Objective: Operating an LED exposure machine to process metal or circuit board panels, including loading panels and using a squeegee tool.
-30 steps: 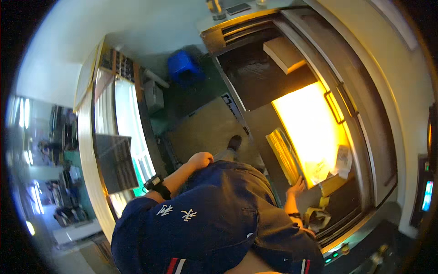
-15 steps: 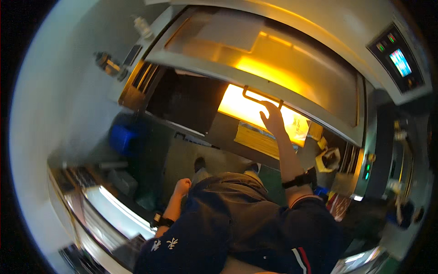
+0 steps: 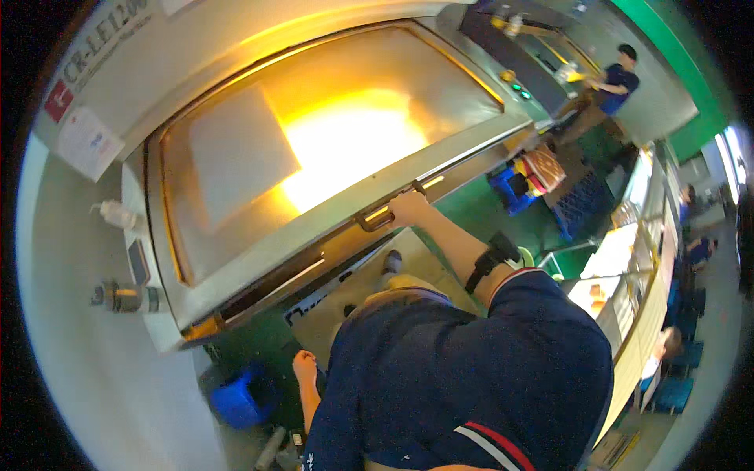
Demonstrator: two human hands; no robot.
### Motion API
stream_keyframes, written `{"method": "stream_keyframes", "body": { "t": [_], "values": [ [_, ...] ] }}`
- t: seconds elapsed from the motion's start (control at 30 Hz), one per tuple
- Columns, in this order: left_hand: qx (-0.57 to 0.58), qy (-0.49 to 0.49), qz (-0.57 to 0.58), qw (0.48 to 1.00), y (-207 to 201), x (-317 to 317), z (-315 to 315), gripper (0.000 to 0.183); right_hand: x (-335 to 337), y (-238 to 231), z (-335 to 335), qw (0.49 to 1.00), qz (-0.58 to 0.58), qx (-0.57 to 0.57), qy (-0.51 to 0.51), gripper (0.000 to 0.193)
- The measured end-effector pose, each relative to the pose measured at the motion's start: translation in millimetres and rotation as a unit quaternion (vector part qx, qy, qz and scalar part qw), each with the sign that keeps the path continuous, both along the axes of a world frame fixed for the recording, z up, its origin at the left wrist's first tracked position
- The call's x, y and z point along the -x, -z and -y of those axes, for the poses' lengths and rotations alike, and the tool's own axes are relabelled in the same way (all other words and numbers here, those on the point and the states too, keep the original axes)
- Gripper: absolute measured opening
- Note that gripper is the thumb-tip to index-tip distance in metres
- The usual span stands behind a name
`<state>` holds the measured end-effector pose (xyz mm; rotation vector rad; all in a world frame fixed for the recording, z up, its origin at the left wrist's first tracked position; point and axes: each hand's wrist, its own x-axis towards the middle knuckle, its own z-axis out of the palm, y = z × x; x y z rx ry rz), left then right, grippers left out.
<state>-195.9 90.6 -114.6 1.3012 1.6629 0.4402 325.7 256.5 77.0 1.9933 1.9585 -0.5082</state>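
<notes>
My right hand (image 3: 410, 208) is wrapped round the dark handle (image 3: 369, 220) on the front edge of a large machine lid (image 3: 236, 267). The lid is down, and bright yellow-white light glows through its tinted window (image 3: 236, 157). A paler rectangle shows inside, behind the window. Low beside my body hangs my left hand (image 3: 305, 366), its fingers curled in and nothing visible in them. A black band (image 3: 491, 261) circles my right forearm.
A white bottle (image 3: 118, 214) and a cylindrical fitting (image 3: 122, 298) sit at the machine's left side. Blue bins (image 3: 238, 400) stand on the floor left and right. A co-worker (image 3: 616, 82) stands at far right. Lit worktables (image 3: 620, 251) line the right.
The lid has come down over the lit opening with the yellow stack. My right hand, earlier at the raised lid's handle, now grips it lower down. My view has swung right.
</notes>
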Motion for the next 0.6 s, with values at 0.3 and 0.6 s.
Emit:
{"method": "stream_keyframes", "body": {
  "t": [0.3,0.6],
  "values": [
    [-0.305,0.067,0.115,0.943,-135,-63,-241,0.014,12,-194,16,0.987,0.052,-0.153,-0.019,0.037],
    [-0.148,-0.059,-0.52,0.839,-101,-148,-372,0.115,-14,-272,-24,0.888,-0.023,-0.457,-0.052,0.025]
  ]
}}
